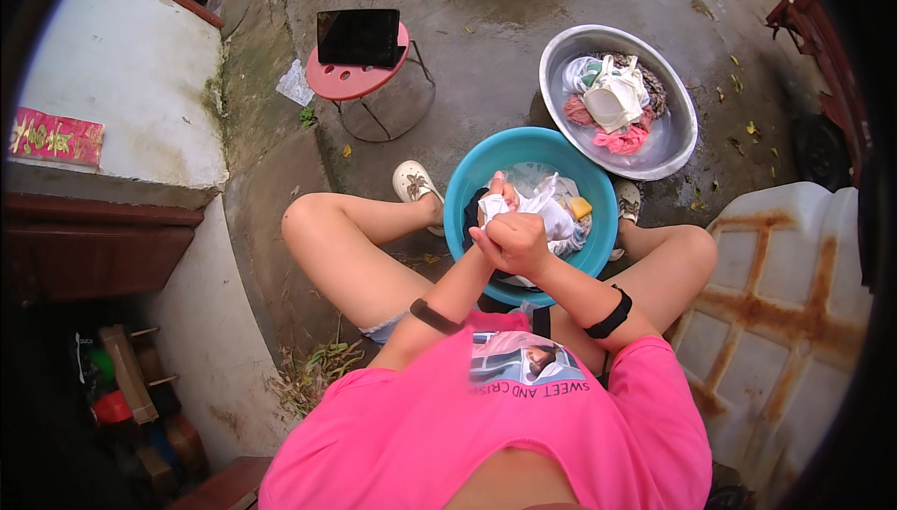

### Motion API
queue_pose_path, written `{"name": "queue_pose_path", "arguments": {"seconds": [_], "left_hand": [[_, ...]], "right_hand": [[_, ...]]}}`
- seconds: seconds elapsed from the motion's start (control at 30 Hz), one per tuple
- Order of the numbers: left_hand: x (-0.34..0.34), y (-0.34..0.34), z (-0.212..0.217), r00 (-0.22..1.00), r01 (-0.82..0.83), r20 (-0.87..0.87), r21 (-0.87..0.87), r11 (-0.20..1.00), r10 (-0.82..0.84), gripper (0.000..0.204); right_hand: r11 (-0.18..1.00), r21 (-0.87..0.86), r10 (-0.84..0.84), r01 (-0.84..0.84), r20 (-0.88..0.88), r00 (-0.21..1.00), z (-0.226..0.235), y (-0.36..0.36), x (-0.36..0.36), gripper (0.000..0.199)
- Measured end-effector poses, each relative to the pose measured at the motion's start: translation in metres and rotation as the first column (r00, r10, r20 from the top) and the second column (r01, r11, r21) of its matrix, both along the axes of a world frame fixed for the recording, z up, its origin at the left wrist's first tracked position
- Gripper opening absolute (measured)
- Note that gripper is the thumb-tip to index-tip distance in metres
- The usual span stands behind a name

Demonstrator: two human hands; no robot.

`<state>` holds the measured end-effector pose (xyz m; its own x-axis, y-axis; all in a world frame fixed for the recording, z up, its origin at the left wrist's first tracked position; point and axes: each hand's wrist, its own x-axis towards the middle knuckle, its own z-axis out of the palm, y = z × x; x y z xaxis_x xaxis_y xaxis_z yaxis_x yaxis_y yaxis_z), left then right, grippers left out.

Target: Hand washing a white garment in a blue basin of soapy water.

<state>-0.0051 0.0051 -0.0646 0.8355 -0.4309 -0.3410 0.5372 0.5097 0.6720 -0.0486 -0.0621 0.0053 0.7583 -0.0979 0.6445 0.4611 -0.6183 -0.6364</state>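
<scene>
Between my knees stands a teal plastic basin with wet laundry and cloudy water in it. My left hand reaches over the basin, its fingers curled at a white cloth. My right hand is closed in a fist next to the left wrist, also at the cloth; what lies inside its fingers is mostly hidden. The white cloth bunches up and drapes to the right of both hands. A yellow bar of soap rests on the clothes at the basin's right. Dark fabric shows along the left inside.
A metal basin holding white, pink and patterned clothes stands beyond, to the right. A tablet leans on a pink round stool at the far left. A large rust-stained white container stands near my right knee; a whitewashed wall rises left.
</scene>
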Motion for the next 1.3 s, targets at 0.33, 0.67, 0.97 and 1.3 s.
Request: {"name": "queue_pose_path", "arguments": {"seconds": [0.33,0.67,0.97,1.3], "left_hand": [[0.007,0.004,-0.017,0.995,0.047,-0.083,-0.172,0.984,-0.062,0.041],[0.019,0.008,0.035,0.849,-0.267,0.493,0.71,0.652,-0.19,0.048],[0.022,0.016,0.037,0.816,-0.196,0.54,0.594,0.78,-0.207,0.045],[0.024,0.012,-0.007,0.992,-0.021,-0.12,0.085,0.996,0.031,0.044]], "right_hand": [[0.998,-0.062,-0.015,0.012,-0.044,0.999,0.006,0.006,-0.004,0.032],[0.929,0.371,0.187,0.018,-0.51,0.84,-0.021,-0.05,0.024,0.033],[0.715,0.699,0.478,-0.02,-0.469,0.743,0.009,-0.066,0.014,0.019],[0.983,-0.026,0.174,-0.184,-0.22,0.96,0.028,-0.001,-0.001,0.016]]}}
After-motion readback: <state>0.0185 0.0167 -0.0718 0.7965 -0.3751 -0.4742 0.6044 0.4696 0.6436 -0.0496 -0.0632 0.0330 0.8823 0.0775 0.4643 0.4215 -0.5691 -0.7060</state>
